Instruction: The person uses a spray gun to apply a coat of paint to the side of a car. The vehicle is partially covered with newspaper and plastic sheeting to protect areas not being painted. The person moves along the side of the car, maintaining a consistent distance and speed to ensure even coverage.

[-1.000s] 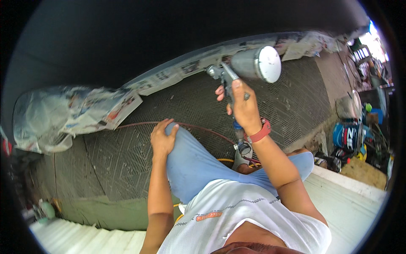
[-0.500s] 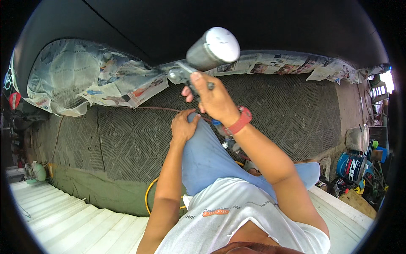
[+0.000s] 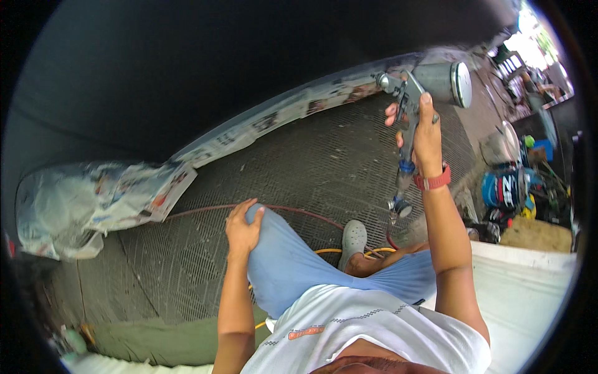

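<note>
Spray gun [image 3: 416, 93] upright in right hand's [image 3: 427, 140] grip, nozzle leftward; left hand [image 3: 242, 232] cupping knee [image 3: 265, 219].

- Spray gun [image 3: 411, 106], far right: grey metal; cup [image 3: 445, 82] silvery, pale lid.
- Wristband [image 3: 433, 181]: red.
- Trousers [image 3: 293, 262], near centre: light blue.
- Shirt [image 3: 367, 330]: white, small orange mark.
- Shoe [image 3: 354, 238]: pale grey, perforated.
- Floor mat [image 3: 299, 168]: dark grey grid.
- Masking newspaper [image 3: 93, 199], left: white, mixed colour print.
- Hoses: one red [image 3: 205, 210], one yellow [image 3: 327, 251].
</note>
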The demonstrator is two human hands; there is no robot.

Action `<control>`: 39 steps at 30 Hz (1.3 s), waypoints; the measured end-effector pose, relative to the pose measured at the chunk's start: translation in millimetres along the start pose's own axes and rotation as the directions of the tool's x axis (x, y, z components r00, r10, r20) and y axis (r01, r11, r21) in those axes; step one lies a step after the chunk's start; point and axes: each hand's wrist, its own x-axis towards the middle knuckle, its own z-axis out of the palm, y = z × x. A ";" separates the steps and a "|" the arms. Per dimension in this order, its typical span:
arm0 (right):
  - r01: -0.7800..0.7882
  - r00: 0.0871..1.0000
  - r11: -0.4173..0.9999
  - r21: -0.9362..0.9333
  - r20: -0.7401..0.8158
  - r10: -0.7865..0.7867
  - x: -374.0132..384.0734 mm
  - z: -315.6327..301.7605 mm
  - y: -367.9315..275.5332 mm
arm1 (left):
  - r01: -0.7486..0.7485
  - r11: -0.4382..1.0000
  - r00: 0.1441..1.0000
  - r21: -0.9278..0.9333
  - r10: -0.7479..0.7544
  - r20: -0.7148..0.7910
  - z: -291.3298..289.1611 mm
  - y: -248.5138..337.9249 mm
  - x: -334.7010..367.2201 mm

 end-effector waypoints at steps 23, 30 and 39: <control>0.001 0.813 0.954 -0.301 -0.554 -0.176 217.4 -278.9 -7.7 | 0.047 0.994 0.993 0.102 -0.057 0.099 -22.7 70.5 -36.5; -0.046 0.925 0.999 0.018 -0.377 0.049 140.6 -196.2 -51.7 | -0.037 0.919 0.946 0.392 -0.095 0.311 -66.9 130.4 -90.1; -0.055 0.998 0.994 -0.093 -0.016 0.054 8.3 -20.2 -114.4 | 0.145 0.878 0.730 0.456 -0.406 0.550 -242.7 259.3 -198.3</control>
